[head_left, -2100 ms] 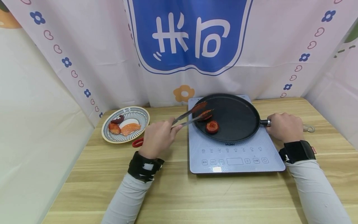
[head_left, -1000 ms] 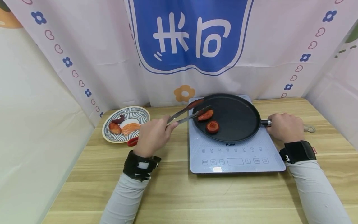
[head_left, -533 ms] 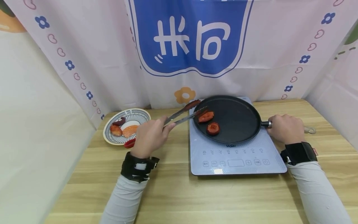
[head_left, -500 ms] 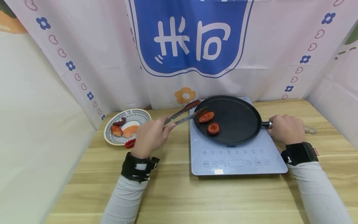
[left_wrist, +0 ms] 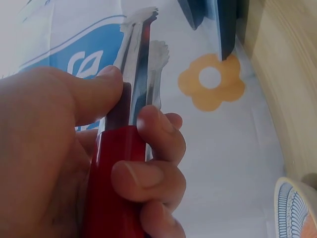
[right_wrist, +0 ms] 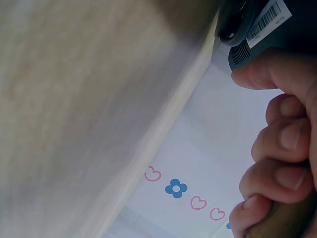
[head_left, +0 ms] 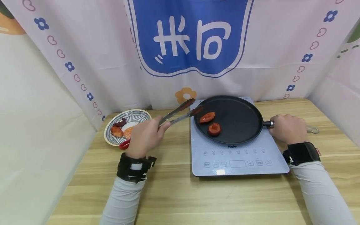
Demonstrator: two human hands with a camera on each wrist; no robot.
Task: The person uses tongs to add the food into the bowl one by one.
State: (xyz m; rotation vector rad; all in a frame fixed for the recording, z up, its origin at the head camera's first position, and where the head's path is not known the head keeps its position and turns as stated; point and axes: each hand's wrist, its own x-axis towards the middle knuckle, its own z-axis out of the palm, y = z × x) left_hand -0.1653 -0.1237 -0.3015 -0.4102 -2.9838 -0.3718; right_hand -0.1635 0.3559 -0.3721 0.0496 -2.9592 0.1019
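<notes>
Left-hand fingers [left_wrist: 156, 186] wrap the tongs [left_wrist: 119, 148] by the pan's [head_left: 236, 118] left edge, blocking part of the plate [head_left: 142, 116], right hand [head_left: 289, 128] clutching and hiding the handle's [head_left: 269, 124] middle, wooden counter [head_left: 171, 193] below, printed curtain [head_left: 270, 47] behind.

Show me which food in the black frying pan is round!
The dark red disc-shaped piece, in front; the orange-red piece behind it is longer and narrower.

Light grey sleeves [head_left: 122, 200], kinda wrinkly, chunky black wrist straps [head_left: 302, 153], whitish patch [head_left: 136, 166] on the left one, red tag [head_left: 318, 152] on the right.
</notes>
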